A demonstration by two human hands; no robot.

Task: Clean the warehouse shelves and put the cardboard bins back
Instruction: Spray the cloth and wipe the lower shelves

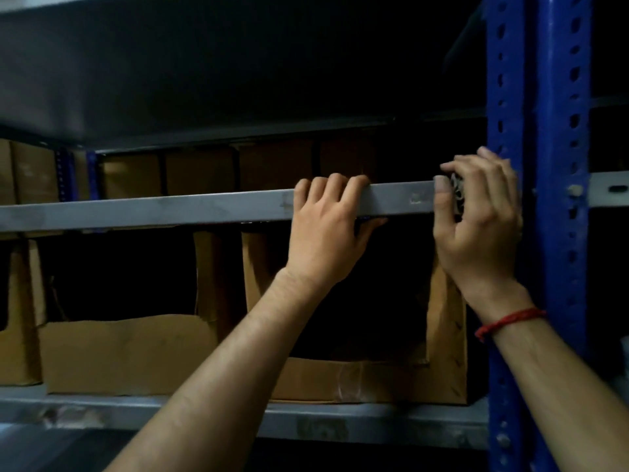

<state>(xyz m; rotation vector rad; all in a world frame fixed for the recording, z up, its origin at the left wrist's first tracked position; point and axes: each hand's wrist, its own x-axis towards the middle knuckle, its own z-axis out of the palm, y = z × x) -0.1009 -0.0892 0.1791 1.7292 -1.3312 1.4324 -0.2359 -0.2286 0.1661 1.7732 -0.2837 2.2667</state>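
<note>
My left hand (325, 226) grips the grey front rail of the middle shelf (170, 207), fingers curled over its top edge and thumb under it. My right hand (476, 219) is closed on a small patterned cloth or pad (456, 195), pressed against the right end of that rail beside the blue upright post (544, 165). A red string bracelet circles my right wrist. Below the rail stand open-front cardboard bins: one under my hands (374, 379) and one to its left (129, 352).
More cardboard boxes (204, 175) line the back of the middle shelf in deep shadow. Another bin (20, 318) stands at the far left of the lower shelf (374, 417). A dark upper shelf (170, 80) overhangs closely above.
</note>
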